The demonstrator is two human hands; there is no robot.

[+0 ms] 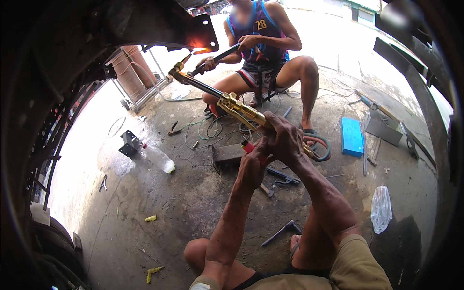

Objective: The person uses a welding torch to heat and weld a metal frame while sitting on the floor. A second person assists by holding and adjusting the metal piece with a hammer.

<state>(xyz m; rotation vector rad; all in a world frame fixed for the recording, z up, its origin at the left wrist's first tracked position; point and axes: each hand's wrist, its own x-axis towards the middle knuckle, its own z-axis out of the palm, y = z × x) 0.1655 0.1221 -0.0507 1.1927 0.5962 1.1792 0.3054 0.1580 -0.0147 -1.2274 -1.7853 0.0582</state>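
My right hand (285, 137) is wrapped round the handle of a brass cutting torch (237, 107), which points up and to the left. A small flame (197, 50) burns off its tip, against the lower edge of a dark steel plate with holes (205, 31). The metal there glows orange. My left hand (253, 166) is closed just below the right, around a small red lighter (248, 146), and its fingers are partly hidden. Red and green hoses (321, 145) loop from the torch's rear end. A person opposite grips a dark bar (227, 54) with both hands (208, 64).
On the concrete lie a steel beam piece (227, 157), a plastic bottle (159, 158), a black bracket (129, 143), an electrode holder (282, 176), a hammer (267, 190) and tangled cables (212, 128). A blue box (352, 137) stands right; gas cylinders (128, 72) stand on a cart.
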